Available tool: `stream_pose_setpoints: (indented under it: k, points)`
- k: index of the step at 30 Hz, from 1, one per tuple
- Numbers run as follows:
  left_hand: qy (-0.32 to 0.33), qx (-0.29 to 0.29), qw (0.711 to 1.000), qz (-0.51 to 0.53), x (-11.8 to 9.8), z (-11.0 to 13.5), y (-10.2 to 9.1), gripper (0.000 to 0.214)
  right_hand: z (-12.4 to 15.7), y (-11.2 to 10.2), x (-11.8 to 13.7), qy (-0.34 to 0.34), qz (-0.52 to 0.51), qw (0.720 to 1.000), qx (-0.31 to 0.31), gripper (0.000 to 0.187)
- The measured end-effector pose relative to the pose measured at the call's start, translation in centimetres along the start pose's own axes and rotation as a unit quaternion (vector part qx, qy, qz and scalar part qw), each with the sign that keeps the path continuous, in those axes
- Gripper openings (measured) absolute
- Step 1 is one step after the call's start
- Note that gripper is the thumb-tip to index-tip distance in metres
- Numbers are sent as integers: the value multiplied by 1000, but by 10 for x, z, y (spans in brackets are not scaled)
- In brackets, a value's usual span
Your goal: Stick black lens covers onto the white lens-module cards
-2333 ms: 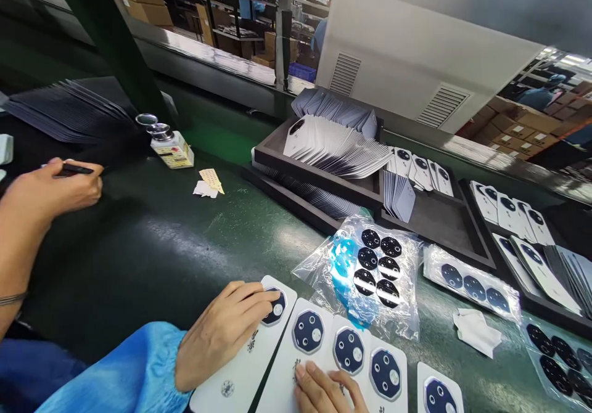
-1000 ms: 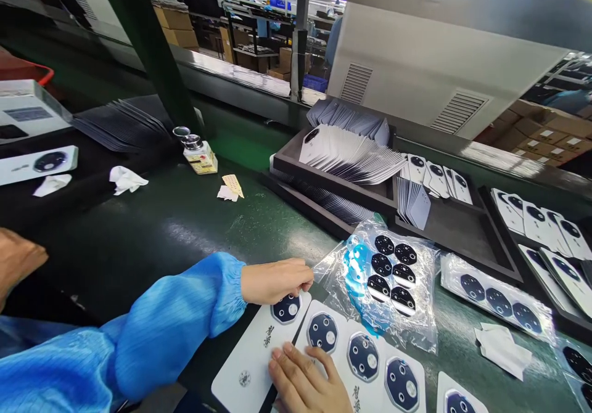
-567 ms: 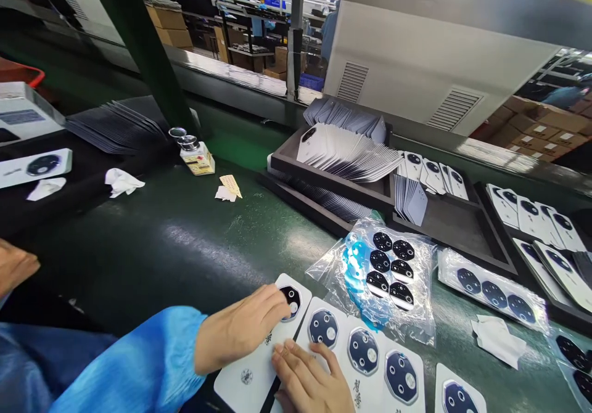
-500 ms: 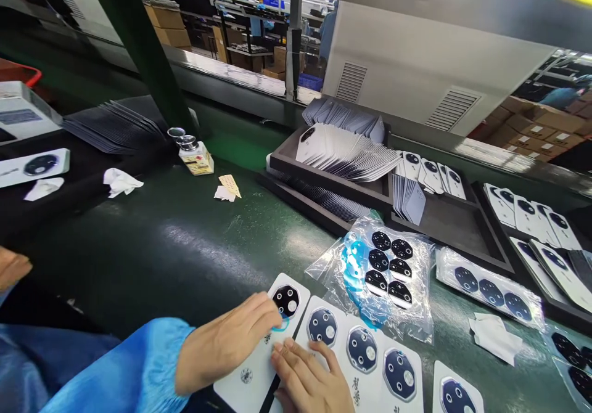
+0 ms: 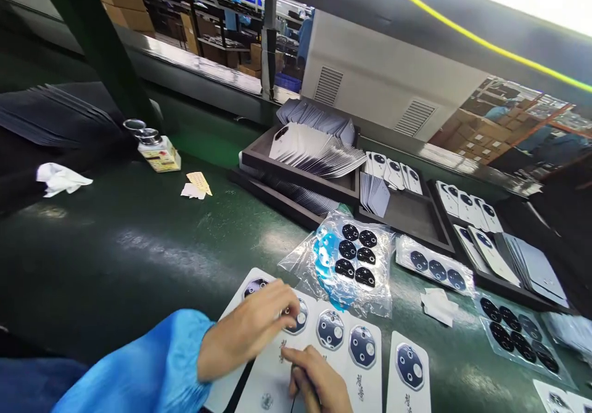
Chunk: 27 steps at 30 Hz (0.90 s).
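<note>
White phone back panels with dark octagonal camera covers lie in a row at the front of the bench. My left hand, in a blue sleeve, is over the first two panels, its thumb and bent fingertips close together beside one camera cover. What it pinches, if anything, cannot be made out. Just below, my right hand is over the second panel, index finger stretched out and apart from the curled others; nothing shows in it. To the right lie more joined panels and a separate panel.
A clear plastic bag with black camera covers and blue film lies behind the panels. Black trays hold fanned panels. Further right are a crumpled white tissue and bagged covers. At left stand a small bottle and another tissue.
My left hand has lifted off the first panel and moved right over the second. My right hand has curled from lying flat. The view has turned right; another hand at far left is out of view.
</note>
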<state>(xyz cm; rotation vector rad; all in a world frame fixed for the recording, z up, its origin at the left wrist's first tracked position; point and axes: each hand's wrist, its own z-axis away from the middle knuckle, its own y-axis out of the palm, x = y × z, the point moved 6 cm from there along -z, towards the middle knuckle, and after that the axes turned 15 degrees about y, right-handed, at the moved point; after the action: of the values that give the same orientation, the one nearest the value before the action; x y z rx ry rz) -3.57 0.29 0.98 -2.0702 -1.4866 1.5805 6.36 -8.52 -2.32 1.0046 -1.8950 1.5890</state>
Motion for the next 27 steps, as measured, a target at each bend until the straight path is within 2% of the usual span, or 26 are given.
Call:
stream_pose_setpoints:
  k: [2, 4, 6, 9, 15, 22, 27]
  points:
    - [-36, 14, 999, -16, 17, -14, 4, 17, 7, -4, 0, -44, 122, 990, -54, 35]
    - [-64, 53, 996, -16, 29, -22, 11, 19, 10, -4, 4, -100, 196, 971, -90, 35]
    - [-77, 93, 993, -13, 34, -28, 17, 23, 10, -2, 10, -153, 224, 955, -124, 34]
    - [-71, 122, 990, -16, 35, -35, 21, 25, 7, -1, 18, -186, 239, 938, -167, 40]
    - [-25, 162, 986, -33, 34, -44, 25, 28, 5, -4, 18, -177, 221, 942, -177, 40]
    - [63, 195, 976, -80, 33, -41, 29, 33, 2, -5, 16, -160, 190, 954, -166, 40]
    - [100, 175, 966, -164, 20, -29, 38, 30, -1, -7, 18, -141, 186, 961, -145, 44]
